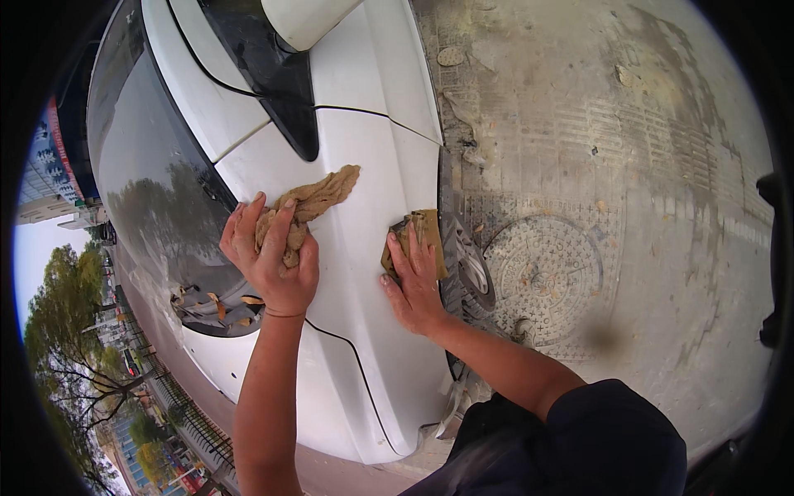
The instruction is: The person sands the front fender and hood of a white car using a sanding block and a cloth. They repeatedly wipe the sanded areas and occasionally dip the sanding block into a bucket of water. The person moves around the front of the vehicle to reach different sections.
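Observation:
The front fender (353, 260) of a white car lies under both hands. My left hand (279, 273) grips a crumpled brown cloth (329, 191) near the windshield's edge, and one end of the cloth trails over the fender. Nearer the wheel, my right hand (414, 285) rests with its fingers spread over a folded brown sheet (429, 220), apparently sandpaper, held against the panel above the wheel arch. A dark edge shows beside the sheet, and my fingers cover part of it.
The windshield (167, 186) has dry leaves (220, 307) at its base. A side mirror (304, 18) juts out at the top. Below the fender are the front wheel (474, 266) and a round manhole cover (546, 279) in the pavement. A fence (186, 397) and trees stand beyond the car.

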`<action>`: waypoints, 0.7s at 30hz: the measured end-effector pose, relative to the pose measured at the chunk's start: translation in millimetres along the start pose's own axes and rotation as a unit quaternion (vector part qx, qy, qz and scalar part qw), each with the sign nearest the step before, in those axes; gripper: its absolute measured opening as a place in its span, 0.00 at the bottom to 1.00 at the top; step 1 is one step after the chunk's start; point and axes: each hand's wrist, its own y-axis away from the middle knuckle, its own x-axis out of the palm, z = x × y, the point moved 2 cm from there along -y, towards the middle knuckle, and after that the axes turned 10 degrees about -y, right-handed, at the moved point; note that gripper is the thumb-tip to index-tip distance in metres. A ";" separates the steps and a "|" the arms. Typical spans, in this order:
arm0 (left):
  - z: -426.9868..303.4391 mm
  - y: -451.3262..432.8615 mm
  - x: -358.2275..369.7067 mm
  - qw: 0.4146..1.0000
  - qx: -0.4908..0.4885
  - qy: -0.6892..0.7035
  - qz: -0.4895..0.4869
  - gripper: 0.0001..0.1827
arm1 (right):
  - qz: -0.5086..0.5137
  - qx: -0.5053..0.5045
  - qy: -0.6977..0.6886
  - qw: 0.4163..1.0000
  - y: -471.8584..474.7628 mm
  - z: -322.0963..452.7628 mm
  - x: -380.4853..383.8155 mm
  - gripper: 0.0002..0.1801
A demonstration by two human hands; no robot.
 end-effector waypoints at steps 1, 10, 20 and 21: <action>-0.2 -0.2 0.0 1.000 0.003 0.003 0.002 0.21 | 0.026 0.030 0.043 0.998 -13.8 -3.0 -0.7 0.40; -0.7 -0.3 -0.3 1.000 -0.011 0.024 0.005 0.17 | -0.067 -0.113 0.058 0.990 -125.5 14.1 -6.8 0.35; 2.6 7.8 2.2 0.996 -0.080 0.019 -0.039 0.19 | 0.002 -0.170 0.099 0.981 -113.6 21.1 1.4 0.31; 3.8 9.1 2.1 0.994 -0.092 0.019 -0.055 0.20 | 0.003 -0.130 0.128 0.983 -157.9 26.1 -0.5 0.31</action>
